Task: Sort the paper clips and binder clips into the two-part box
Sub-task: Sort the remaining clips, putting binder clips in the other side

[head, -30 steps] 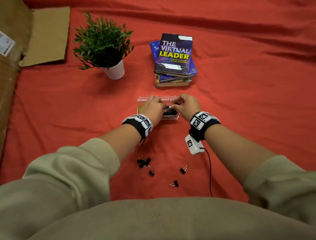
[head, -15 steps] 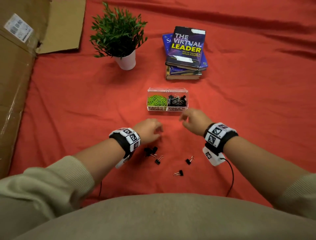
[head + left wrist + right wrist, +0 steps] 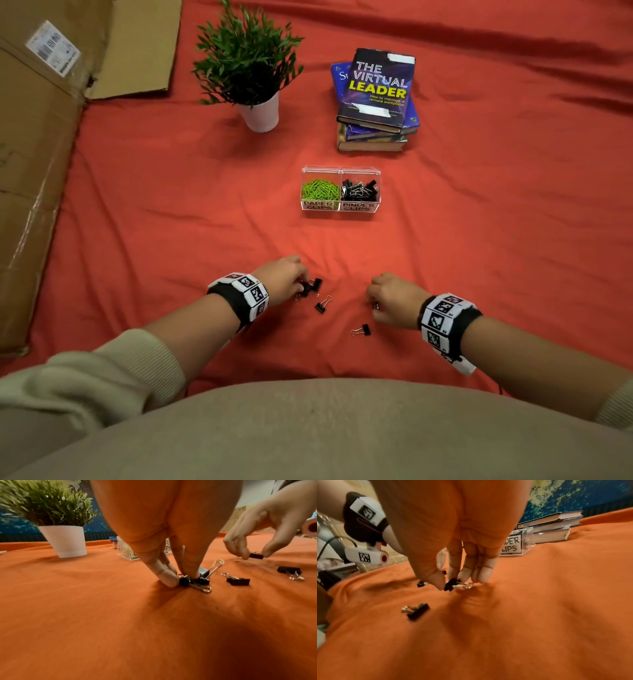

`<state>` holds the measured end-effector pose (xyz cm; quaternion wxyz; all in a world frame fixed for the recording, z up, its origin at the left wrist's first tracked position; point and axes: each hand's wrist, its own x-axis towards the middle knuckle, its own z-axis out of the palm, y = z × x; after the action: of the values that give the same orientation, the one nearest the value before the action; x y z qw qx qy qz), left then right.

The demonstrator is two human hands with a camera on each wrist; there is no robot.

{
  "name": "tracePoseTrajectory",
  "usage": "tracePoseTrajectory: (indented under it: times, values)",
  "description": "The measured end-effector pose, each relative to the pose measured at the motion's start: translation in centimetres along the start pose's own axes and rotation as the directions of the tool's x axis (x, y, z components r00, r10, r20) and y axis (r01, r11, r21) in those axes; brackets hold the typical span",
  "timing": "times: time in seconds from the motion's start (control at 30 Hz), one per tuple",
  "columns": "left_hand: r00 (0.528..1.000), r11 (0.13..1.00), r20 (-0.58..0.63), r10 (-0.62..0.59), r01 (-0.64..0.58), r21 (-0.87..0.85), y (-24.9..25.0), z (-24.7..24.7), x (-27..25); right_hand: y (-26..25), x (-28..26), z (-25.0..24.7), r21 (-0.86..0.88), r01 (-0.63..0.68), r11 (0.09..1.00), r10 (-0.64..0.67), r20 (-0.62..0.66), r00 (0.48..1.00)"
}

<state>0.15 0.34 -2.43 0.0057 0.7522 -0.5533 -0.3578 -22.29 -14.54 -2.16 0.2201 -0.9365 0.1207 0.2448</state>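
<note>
Left hand (image 3: 282, 279) pinching a binder clip (image 3: 184, 581) in the clip cluster on the cloth (image 3: 171, 205); right hand (image 3: 394, 299) pinching another clip (image 3: 450, 585) – two loose clips between them – box (image 3: 340, 207) mid-cloth, beyond both hands

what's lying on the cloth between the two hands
One loose binder clip lies on the red cloth between the left hand and right hand, nearer the left. Another clip sits nearer the person. The head view shows it.

Loose black binder clips (image 3: 323, 304) near box (image 3: 340, 209)
</note>
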Motion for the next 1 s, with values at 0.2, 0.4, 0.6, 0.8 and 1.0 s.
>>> tracePoseTrajectory:
  times: [0.2,0.4,0.6,0.8,1.0]
  values:
    - [0.979,0.984,-0.180,-0.092,0.062,-0.168,0.9,1.6,0.3,-3.2,-0.6,1.1,-0.053,0.104,0.993,-0.097,0.117,0.988]
    - [0.961,0.967,-0.237,-0.143,0.085,-0.239,1.4,2.3,0.4,-3.1,-1.0,2.3,-0.108,0.079,0.991,-0.061,0.158,0.986]
    - [0.978,0.981,-0.186,-0.093,0.058,-0.188,0.6,1.9,-0.4,-2.6,-0.6,1.4,0.093,0.018,0.995,-0.021,0.035,0.999]
    - [0.987,0.996,-0.141,-0.072,0.065,-0.055,0.4,2.0,-0.5,-2.2,3.1,-2.1,0.390,-0.114,0.914,0.199,-0.184,0.963]
    - [0.970,0.992,-0.223,-0.094,0.074,-0.098,0.2,1.6,-0.8,-4.1,7.8,-3.1,0.448,-0.141,0.883,0.260,-0.217,0.941]
